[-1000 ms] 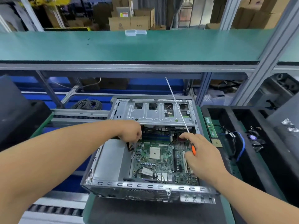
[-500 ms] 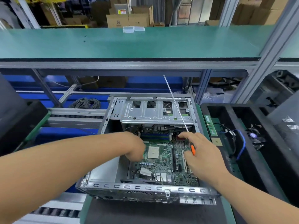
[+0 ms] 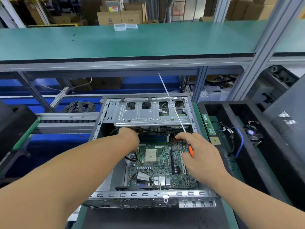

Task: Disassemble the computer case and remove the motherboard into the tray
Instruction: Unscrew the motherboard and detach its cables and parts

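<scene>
The green, chip-studded motherboard (image 3: 158, 164) lay flat inside the open sheet-metal case (image 3: 148, 195). The right hand (image 3: 201, 156) clenched a thin steel screwdriver (image 3: 175, 109); the left hand's (image 3: 130, 138) grip was hidden.

Single head-worn wide-angle view, looking forward and steeply down over both forearms; left hand (image 3: 130, 135) and right hand (image 3: 200, 156) sit near frame centre, close to the lens; open computer case (image 3: 148, 195) lies directly under the fingers; green shelf (image 3: 125, 42) runs beyond the fingertips, tray (image 3: 257, 162) right of them; edges bowed.
</scene>
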